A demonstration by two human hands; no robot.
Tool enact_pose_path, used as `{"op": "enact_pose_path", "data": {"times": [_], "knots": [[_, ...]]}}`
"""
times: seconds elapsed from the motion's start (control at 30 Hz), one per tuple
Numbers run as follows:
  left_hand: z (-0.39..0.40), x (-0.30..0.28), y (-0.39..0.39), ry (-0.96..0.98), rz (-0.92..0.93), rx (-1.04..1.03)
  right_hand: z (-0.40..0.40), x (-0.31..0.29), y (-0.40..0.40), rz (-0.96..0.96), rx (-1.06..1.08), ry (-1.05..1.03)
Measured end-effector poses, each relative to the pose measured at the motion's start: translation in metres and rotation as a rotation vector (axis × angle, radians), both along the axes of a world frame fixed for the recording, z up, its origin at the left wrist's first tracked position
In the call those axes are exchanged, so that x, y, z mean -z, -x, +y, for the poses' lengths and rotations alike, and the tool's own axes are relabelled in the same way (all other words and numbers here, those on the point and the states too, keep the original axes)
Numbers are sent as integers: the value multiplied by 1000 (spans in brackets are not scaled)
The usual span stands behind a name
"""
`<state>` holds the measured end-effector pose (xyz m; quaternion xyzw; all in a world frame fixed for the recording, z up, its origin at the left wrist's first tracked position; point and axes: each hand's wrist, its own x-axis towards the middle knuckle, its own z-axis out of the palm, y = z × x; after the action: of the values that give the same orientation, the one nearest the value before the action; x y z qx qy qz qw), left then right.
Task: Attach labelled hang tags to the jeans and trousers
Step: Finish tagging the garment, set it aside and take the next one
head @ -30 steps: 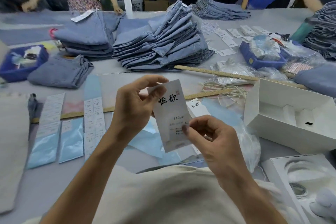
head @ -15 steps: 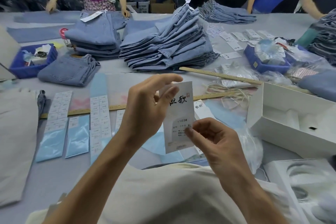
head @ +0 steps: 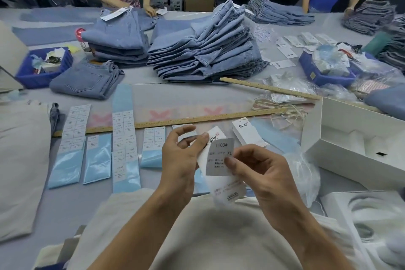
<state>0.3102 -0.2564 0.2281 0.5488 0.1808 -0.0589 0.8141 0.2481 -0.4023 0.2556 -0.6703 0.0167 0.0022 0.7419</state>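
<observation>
Left hand (head: 179,158): fingers curled, pinching the upper left edge of the hang tag (head: 228,188).
Sticker (head: 219,156): grey, printed "1103# XL", lying on the tag's face between both hands.
Right hand (head: 260,173): thumb and fingers pinching the sticker's right edge.
Jeans (head: 206,48): stacked well beyond the hands.

Bare forearms and hands (head: 182,158) — no sleeves, cream-coloured top below.
</observation>
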Motion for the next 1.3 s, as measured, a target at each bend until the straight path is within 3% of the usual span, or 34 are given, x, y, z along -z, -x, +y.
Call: {"op": "enact_pose_path", "data": {"times": [0.1,0.17,0.33,0.47,0.6,1.07,1.3], "knots": [[4,-4,7,340,44,138,3,4,-3,21,69,-3],[6,-3,18,403,21,218,2,6,-5,13,121,-27],[6,2,31,61,-69,146,1,6,-4,9,77,-53],[14,-1,28,-156,-279,108,2,3,-4,24,67,5],[14,-5,34,-182,-391,158,5,4,-4,40,81,87],[5,-2,42,-221,-461,170,3,11,-7,33,158,264],[0,4,44,-235,-441,41,6,12,-3,-18,190,392]]}}
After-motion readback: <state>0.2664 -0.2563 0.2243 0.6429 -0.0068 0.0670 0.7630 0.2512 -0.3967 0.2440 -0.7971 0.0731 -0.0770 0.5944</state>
